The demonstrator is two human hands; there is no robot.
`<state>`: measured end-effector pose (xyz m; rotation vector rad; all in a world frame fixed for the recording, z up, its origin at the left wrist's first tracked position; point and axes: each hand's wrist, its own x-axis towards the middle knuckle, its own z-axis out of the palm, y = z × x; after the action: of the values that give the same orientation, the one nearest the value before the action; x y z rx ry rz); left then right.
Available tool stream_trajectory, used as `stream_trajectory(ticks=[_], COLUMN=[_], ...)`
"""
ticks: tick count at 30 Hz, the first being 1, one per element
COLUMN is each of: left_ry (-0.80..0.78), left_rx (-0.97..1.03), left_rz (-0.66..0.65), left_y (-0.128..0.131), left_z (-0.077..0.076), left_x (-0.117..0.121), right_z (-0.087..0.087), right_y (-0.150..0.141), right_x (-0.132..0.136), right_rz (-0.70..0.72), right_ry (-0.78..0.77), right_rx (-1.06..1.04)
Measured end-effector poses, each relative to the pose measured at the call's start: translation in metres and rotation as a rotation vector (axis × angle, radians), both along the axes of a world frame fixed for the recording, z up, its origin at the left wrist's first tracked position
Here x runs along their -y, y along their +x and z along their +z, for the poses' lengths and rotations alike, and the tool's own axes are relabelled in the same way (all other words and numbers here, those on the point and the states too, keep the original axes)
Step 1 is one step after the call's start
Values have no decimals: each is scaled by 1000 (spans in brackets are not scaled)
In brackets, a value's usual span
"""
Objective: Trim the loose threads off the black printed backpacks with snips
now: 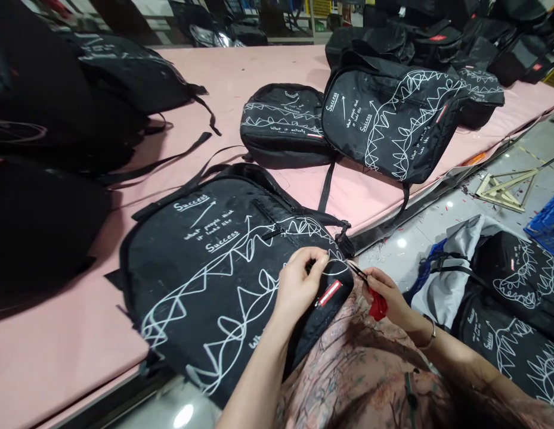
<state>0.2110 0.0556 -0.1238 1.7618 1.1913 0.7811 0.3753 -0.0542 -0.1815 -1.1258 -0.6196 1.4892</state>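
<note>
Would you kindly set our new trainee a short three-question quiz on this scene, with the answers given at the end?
1. Which of the person's hands holds the slim dark tool?
2. Fill in the blank: the underlined word nearest the top of the printed black backpack under the left hand is "____".
3. True or false: that backpack lies entirely on the floor.

Key:
1. The right hand.
2. Success.
3. False; much of it lies on the pink-covered table.
</note>
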Motion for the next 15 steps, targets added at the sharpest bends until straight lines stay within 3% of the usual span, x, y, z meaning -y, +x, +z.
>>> stream_trajectory(ticks=[4, 8, 12, 15], left_ry=[-106, -10, 138, 432], left_rx=[19, -7, -108, -217], left_rz=[63, -65, -225, -169], left_y=[-17, -11, 13, 22], left_z=[9, 7, -15, -40], left_x=[15, 41, 66, 69], right_z=[15, 28, 33, 31], right_y=[5, 8, -2, -13], right_x=[-8, -19, -19, -17], right_rz=[-30, -89, -162, -187], right_ry=[-78, -88, -30, 63], right_rx=[-252, -385, -448, -401])
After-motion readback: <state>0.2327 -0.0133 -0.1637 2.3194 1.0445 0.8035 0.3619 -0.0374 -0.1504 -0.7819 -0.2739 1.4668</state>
